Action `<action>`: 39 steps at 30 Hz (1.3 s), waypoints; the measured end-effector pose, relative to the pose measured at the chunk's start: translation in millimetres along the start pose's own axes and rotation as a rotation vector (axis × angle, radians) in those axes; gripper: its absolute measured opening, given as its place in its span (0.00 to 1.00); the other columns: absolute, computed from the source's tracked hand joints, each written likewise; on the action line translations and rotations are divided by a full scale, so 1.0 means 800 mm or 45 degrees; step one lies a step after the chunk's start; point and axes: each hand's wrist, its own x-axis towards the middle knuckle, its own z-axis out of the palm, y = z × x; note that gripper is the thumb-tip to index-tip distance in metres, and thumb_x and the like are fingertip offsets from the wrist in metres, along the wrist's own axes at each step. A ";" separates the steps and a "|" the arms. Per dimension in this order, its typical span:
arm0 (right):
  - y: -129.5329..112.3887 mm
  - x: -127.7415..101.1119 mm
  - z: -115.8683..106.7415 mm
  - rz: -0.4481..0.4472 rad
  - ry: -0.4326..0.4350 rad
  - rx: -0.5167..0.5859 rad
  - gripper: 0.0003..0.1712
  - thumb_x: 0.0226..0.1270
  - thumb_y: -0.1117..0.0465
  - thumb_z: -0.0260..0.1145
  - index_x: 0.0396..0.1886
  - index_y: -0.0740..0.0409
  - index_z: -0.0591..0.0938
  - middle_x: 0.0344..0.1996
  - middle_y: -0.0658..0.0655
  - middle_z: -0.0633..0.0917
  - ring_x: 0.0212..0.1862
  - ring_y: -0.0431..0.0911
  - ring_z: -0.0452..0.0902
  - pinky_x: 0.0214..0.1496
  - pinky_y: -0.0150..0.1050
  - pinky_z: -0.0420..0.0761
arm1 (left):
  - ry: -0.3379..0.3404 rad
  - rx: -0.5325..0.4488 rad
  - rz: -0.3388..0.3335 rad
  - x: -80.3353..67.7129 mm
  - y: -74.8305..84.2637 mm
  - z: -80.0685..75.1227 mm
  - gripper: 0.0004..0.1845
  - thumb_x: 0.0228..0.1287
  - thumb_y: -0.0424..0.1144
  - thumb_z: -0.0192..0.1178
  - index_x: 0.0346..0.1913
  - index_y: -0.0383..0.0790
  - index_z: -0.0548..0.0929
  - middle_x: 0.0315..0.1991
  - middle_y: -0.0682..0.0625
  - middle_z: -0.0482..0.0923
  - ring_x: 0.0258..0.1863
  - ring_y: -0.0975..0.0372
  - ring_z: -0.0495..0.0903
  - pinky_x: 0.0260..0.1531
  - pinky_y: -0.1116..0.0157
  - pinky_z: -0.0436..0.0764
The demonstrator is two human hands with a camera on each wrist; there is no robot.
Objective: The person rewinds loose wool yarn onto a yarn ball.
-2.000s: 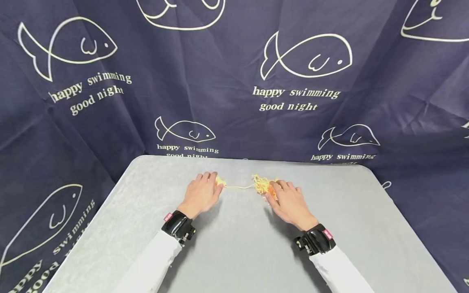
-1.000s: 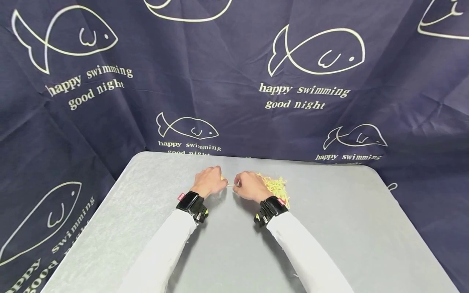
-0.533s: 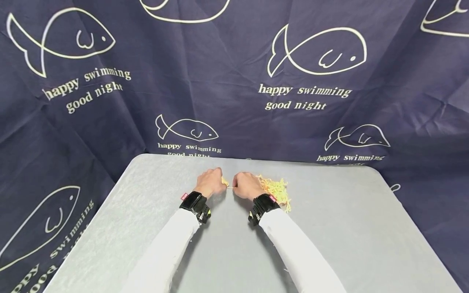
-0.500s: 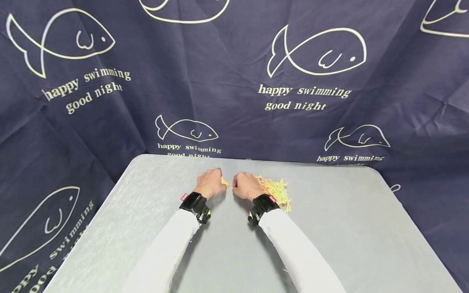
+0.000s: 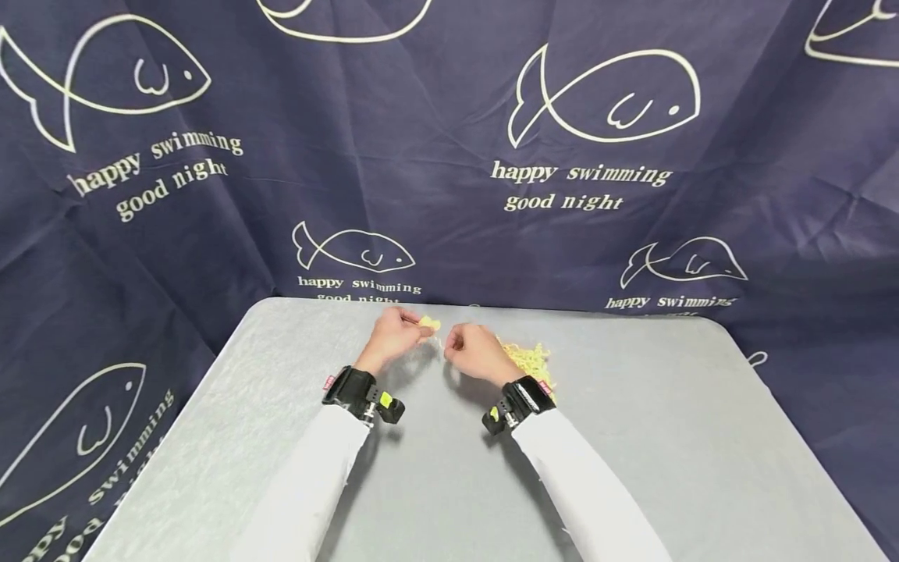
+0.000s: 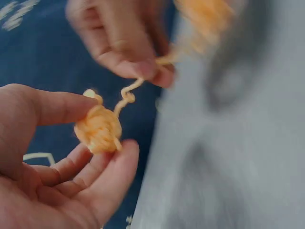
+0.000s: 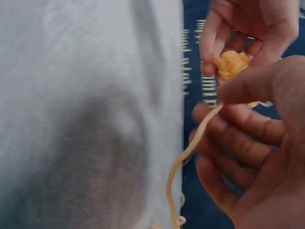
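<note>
Left hand has swung toward the far edge of the gray table since half a second ago, turning over, thumb and fingertips pinching a small yarn ball. Opposite, the right hand pinches the strand running from it. White sleeves angle inward. Loose yellow yarn lies just beside the right hand; behind hangs a navy fish-print curtain.

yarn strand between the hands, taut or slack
Slack: the left wrist view shows the strand kinked between the yarn ball and the right hand.
</note>
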 end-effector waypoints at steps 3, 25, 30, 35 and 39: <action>-0.003 -0.010 -0.013 -0.030 0.062 0.241 0.03 0.61 0.65 0.67 0.34 0.58 0.85 0.25 0.48 0.84 0.31 0.41 0.80 0.35 0.35 0.80 | -0.072 -0.552 -0.066 -0.004 0.012 -0.011 0.17 0.63 0.28 0.66 0.52 0.21 0.78 0.38 0.43 0.84 0.32 0.59 0.87 0.40 0.65 0.88; -0.036 -0.030 -0.046 -0.207 0.230 0.419 0.08 0.71 0.61 0.68 0.33 0.59 0.88 0.22 0.49 0.83 0.26 0.42 0.75 0.27 0.33 0.73 | -0.214 -1.134 0.048 -0.040 0.063 -0.024 0.13 0.74 0.23 0.51 0.57 0.27 0.75 0.46 0.43 0.82 0.43 0.60 0.84 0.54 0.64 0.83; -0.028 -0.048 -0.051 -0.215 0.222 0.392 0.08 0.71 0.64 0.67 0.32 0.61 0.88 0.21 0.49 0.82 0.25 0.42 0.75 0.27 0.33 0.71 | -0.063 -1.222 0.077 -0.041 0.065 -0.030 0.10 0.73 0.23 0.52 0.53 0.27 0.77 0.43 0.45 0.84 0.41 0.60 0.86 0.51 0.66 0.84; -0.006 -0.077 -0.065 -0.175 0.175 0.308 0.11 0.73 0.63 0.64 0.29 0.56 0.86 0.20 0.48 0.80 0.23 0.40 0.73 0.26 0.33 0.72 | 0.121 -1.273 0.138 -0.039 0.065 -0.041 0.09 0.70 0.20 0.55 0.44 0.32 0.82 0.42 0.45 0.84 0.39 0.60 0.86 0.48 0.68 0.85; 0.021 -0.103 -0.080 -0.135 0.117 0.221 0.14 0.75 0.63 0.62 0.25 0.54 0.82 0.19 0.48 0.76 0.23 0.40 0.71 0.27 0.35 0.73 | 0.196 -1.254 0.200 -0.040 0.065 -0.052 0.10 0.69 0.19 0.56 0.43 0.34 0.84 0.44 0.44 0.82 0.38 0.60 0.86 0.49 0.68 0.85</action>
